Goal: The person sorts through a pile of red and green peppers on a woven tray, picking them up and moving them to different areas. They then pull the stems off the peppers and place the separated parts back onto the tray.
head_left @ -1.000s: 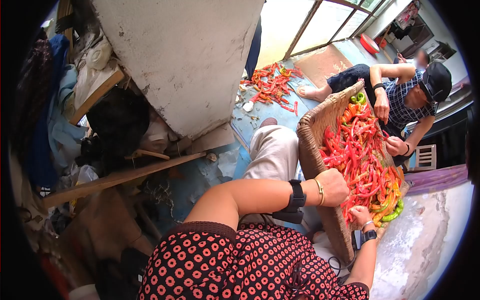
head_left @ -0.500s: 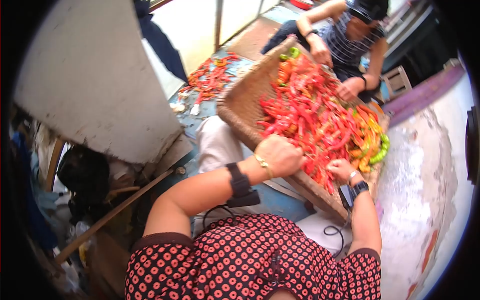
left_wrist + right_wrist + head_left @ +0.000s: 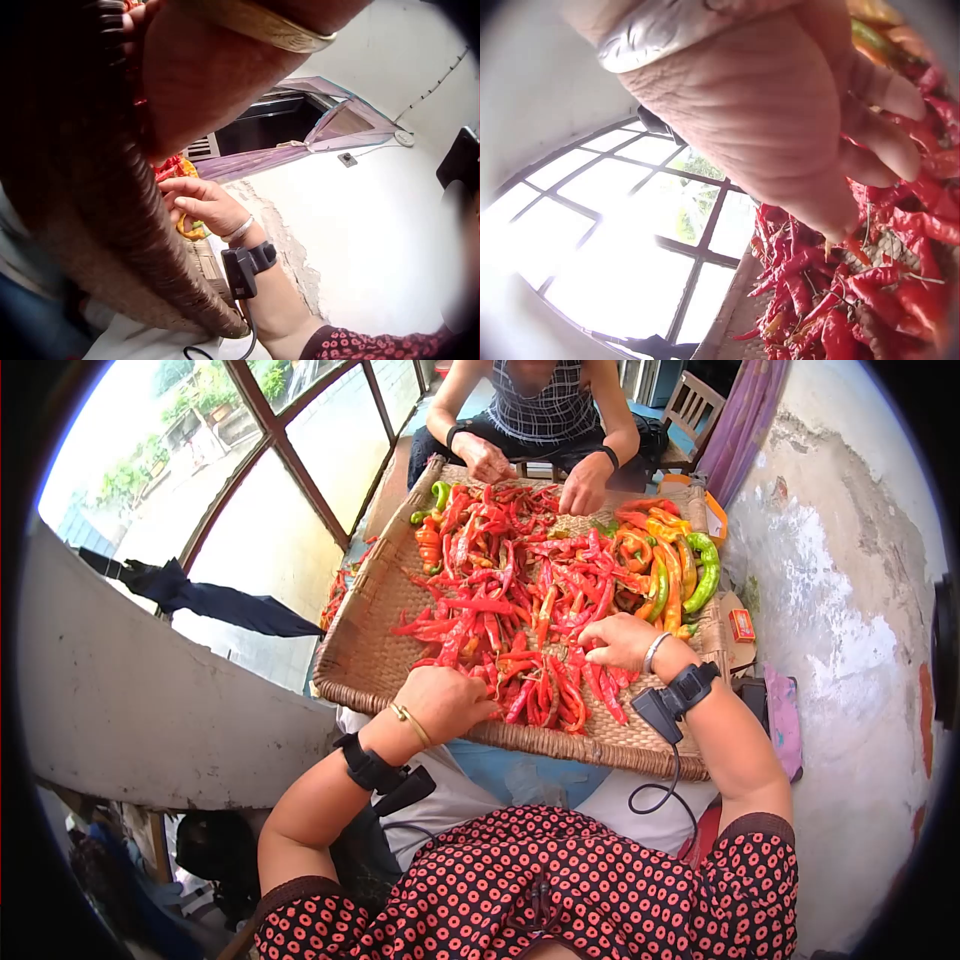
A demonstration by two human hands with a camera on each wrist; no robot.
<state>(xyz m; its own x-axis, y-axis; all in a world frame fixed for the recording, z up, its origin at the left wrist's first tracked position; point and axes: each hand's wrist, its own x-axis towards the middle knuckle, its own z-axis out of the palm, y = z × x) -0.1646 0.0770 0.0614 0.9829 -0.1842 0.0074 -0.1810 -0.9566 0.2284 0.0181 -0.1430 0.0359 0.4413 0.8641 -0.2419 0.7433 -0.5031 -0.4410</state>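
Note:
A wide woven basket [image 3: 372,650] with a thick rim lies in front of me, covered with red chili peppers [image 3: 480,605]. My left hand [image 3: 440,703] is at its near rim, bent fingers against the closest chilies; the fingertips are hidden, so I cannot tell whether it holds one. Over the peppers at the right, my right hand [image 3: 622,643] reaches with loosely extended fingers. In the right wrist view its fingers [image 3: 889,154] hang just above the red chilies [image 3: 802,262]. Orange and yellow peppers [image 3: 672,570] and a curved green pepper [image 3: 706,572] lie at the right side.
Across the basket a seated person's hands [image 3: 585,482] are over the far chilies. A peeling wall [image 3: 820,610] stands close on the right, a pale panel [image 3: 180,680] on the left. A dark folded umbrella [image 3: 225,603] hangs by the window. A small red box [image 3: 741,625] sits beside the basket.
The head view has swung to the right and now faces the basket squarely. My right hand's fingers have loosened from a curled shape. The left hand stays near the close rim.

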